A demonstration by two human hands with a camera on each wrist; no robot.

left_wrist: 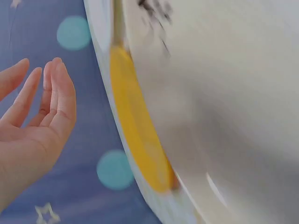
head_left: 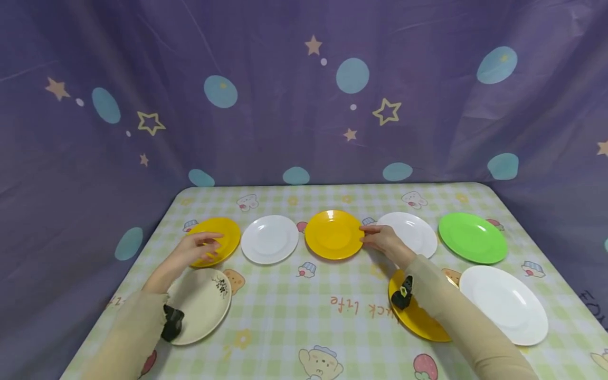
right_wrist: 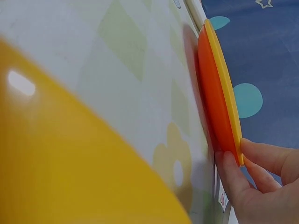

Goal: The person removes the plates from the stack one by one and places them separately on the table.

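My right hand (head_left: 387,244) pinches the right rim of the middle yellow plate (head_left: 333,237). In the right wrist view the thumb sits on one side of that rim and fingers on its orange-looking underside. My left hand (head_left: 189,252) hovers over the left yellow plate (head_left: 229,235), its fingers loosely bent and apart, holding nothing. Below the left wrist lies a cream plate (head_left: 204,306) with a dark floral print. Another yellow plate (head_left: 418,316) lies under the right forearm, partly hidden. A white plate (head_left: 413,235) is partly behind the right hand.
Between the two back yellow plates sits a white plate (head_left: 269,240). At right are a green plate (head_left: 472,237) and a larger white plate (head_left: 505,306). All rest on a checked tablecloth (head_left: 285,327). A purple curtain (head_left: 285,132) hangs behind and beside the table.
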